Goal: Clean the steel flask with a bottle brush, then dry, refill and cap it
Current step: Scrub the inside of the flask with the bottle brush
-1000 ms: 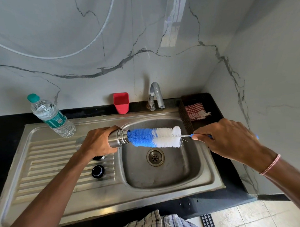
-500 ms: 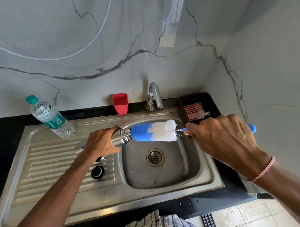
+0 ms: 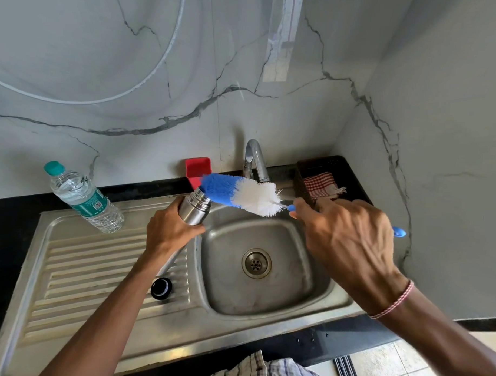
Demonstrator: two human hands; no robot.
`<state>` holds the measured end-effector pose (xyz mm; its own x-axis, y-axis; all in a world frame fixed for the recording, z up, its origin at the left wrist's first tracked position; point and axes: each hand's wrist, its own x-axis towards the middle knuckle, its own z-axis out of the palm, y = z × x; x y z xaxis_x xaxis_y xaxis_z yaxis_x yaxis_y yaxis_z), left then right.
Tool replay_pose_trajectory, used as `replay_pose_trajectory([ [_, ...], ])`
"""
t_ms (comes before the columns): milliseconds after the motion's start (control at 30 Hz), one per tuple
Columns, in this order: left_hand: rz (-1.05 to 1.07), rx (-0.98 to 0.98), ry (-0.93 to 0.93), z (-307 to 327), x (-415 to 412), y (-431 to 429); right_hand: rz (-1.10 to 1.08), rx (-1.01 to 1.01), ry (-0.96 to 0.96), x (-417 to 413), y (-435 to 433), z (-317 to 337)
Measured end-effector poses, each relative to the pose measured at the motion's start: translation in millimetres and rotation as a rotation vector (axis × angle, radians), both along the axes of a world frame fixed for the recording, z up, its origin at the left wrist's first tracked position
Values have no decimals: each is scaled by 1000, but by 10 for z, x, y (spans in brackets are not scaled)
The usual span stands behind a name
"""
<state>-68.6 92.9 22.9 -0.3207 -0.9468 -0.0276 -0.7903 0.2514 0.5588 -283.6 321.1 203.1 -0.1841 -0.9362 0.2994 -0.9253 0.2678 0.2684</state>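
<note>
Flask: we hold the steel flask (image 3: 195, 212) in our left hand (image 3: 169, 230), fingers wrapped round its body, above the sink's (image 3: 69, 266) back rim, mouth tilted up.
Brush: our right hand (image 3: 343, 236) grips the bottle brush (image 3: 238, 194) by its blue handle; only the blue tip sits at the mouth.
Handling: we judge the flask rigid, smooth and slippery when wet, best held mid-body; the bristles are soft.
Count: one flask, one brush, one black cap (image 3: 161, 288) on the drainboard, one water bottle (image 3: 83, 197) near the back left corner, one checked cloth (image 3: 321, 184).
</note>
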Motion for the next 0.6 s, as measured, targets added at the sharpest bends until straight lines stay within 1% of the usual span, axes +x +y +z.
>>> replay_pose_trajectory([
  [100, 41, 69, 225, 13, 33, 9, -17, -144, -145, -119, 58, -168],
  [200, 52, 80, 386, 65, 20, 56, -73, -245, -399, -328, 76, -468],
  [267, 23, 72, 442, 77, 2, 84, -121, -261, -595, -478, 91, -702],
  [400, -33, 81, 539, 98, -47, 142, -142, -258, -1121, -674, 80, -1104],
  [467, -52, 105, 600, 133, -84, 192, -140, -262, -1344, -710, 48, -1273],
  [533, -82, 127, 655, 175, -122, 243, -115, -292, -1513, -689, 15, -1421],
  [600, -82, 159, 718, 202, -149, 296, -93, -329, -1633, -606, -10, -1538],
])
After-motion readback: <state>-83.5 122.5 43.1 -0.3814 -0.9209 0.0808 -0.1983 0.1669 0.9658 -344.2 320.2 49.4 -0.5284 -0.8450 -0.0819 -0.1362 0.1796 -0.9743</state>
